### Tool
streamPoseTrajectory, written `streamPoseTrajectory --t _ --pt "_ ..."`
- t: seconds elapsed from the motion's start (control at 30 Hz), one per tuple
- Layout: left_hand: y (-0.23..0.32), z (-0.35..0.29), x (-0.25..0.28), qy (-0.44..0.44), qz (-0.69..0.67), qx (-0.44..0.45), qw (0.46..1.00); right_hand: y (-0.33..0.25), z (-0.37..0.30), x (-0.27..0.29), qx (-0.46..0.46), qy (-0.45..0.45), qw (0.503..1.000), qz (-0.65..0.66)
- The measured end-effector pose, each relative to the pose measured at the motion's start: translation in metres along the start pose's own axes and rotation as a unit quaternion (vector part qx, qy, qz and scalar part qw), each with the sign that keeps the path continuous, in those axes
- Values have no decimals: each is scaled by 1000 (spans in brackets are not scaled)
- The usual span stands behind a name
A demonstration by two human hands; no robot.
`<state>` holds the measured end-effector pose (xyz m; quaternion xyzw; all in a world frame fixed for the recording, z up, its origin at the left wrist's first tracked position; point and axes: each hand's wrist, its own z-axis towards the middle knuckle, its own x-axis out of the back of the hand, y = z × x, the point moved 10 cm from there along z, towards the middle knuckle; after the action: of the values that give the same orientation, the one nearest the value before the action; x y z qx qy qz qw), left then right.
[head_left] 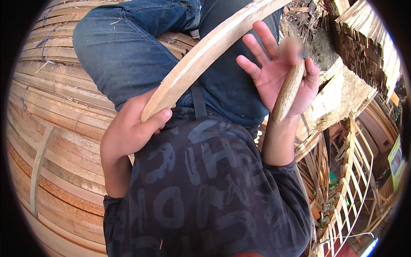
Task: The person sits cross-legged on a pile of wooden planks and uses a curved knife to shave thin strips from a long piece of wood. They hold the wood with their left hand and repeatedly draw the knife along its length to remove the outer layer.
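A wooden strip [205, 55] and right hand [274, 79] flank free room above jeans [227, 92].

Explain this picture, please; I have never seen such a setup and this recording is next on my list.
There is no machine here: these are a person's bare hands, seen from a wide fisheye camera worn on the head, looking down. Its lens bends straight edges. The left hand grips the near end of a long wooden strip. The right hand holds a wooden handle, its upper end blurred, three fingers spread. Stacked slats lie at left.
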<state>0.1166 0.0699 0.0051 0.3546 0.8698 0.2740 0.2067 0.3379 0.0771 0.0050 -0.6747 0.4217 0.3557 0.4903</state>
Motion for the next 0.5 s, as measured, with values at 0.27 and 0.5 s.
streamPoseTrajectory --t 0.27,0.5 --pt "-2 2 -1 1 -9 8 1000 13 0 -17 -35 -67 997 -22" --pt "-1 3 -1 7 2 -12 1000 13 0 -32 -36 -112 992 -36"
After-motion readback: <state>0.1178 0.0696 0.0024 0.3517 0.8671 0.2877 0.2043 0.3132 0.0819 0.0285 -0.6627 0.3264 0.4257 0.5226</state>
